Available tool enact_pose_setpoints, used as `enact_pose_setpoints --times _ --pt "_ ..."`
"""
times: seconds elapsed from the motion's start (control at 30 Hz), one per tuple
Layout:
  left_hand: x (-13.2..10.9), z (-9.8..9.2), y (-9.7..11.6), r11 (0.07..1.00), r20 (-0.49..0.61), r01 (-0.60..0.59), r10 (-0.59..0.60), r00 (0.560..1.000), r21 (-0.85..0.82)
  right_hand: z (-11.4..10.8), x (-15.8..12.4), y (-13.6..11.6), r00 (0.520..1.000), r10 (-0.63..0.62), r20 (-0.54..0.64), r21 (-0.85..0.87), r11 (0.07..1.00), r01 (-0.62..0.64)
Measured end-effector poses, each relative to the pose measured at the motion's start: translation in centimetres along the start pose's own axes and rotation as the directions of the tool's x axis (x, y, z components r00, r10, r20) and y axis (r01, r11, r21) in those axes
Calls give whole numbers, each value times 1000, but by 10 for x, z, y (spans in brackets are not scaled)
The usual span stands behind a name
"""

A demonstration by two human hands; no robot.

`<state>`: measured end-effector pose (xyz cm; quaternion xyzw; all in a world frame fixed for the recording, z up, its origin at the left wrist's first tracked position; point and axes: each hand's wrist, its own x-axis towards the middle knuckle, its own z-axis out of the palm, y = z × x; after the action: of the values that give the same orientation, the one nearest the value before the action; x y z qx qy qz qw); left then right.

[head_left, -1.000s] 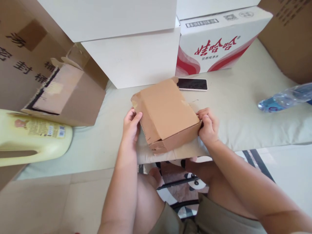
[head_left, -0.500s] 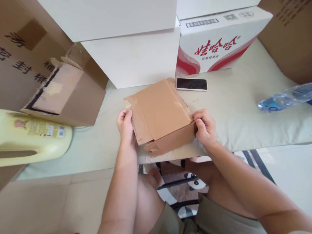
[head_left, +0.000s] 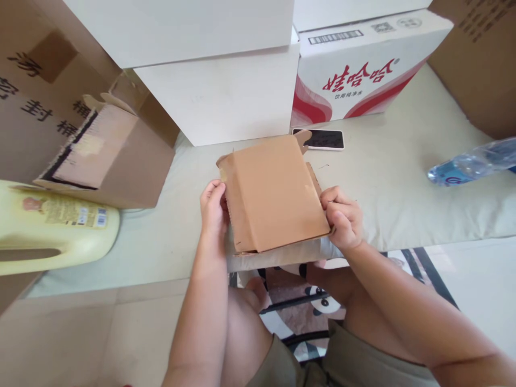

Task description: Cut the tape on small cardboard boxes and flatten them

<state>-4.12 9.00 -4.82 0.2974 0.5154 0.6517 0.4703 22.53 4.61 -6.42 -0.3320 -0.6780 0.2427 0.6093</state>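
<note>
Between my two hands is a brown cardboard box (head_left: 282,193), lying low and nearly flat at the front edge of the cloth-covered surface. Its left side carries a narrow flap with a rough, perforated edge, and a tab sticks out at its far right corner. My left hand (head_left: 214,207) is closed on the left flap's edge, thumb on top and the other fingers hidden. At the near right corner my right hand (head_left: 344,216) pinches the box edge with curled fingers. Beyond the box lies a phone (head_left: 326,139), partly covered by the tab.
A large white box (head_left: 226,97) and a red-and-white carton (head_left: 355,80) stand behind. Leftward are an opened cardboard box (head_left: 129,161) and a yellow jug (head_left: 80,231). A clear plastic bottle (head_left: 471,164) lies right on the pale cloth (head_left: 403,199).
The cardboard box has flattened and turned slightly; its front side, visible before, is folded out of sight. The far tab now overlaps the phone. Both hands have shifted slightly right and nearer.
</note>
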Motion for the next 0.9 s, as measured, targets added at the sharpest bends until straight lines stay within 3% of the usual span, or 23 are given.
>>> enact_pose_setpoints --times 0.27,0.43,0.57,0.73,0.9 --pt "-6 -1 0 997 179 79 -76 981 -8 -1 3 -2 999 41 -1 -131 991 -41" --pt "3 -6 -2 996 86 43 -36 996 -80 -2 2 1 998 46 -34 -148 988 -50" --pt "8 -12 -6 976 31 54 -49 998 -213 0 -1 9 974 215 -68 -177 958 -224" --pt "14 -22 -9 944 100 61 -31 995 -323 6 -4 22 858 510 -54 -115 851 -513" --pt "13 -31 -7 947 169 115 -66 983 -299 7 -4 26 856 517 -30 -94 851 -517"
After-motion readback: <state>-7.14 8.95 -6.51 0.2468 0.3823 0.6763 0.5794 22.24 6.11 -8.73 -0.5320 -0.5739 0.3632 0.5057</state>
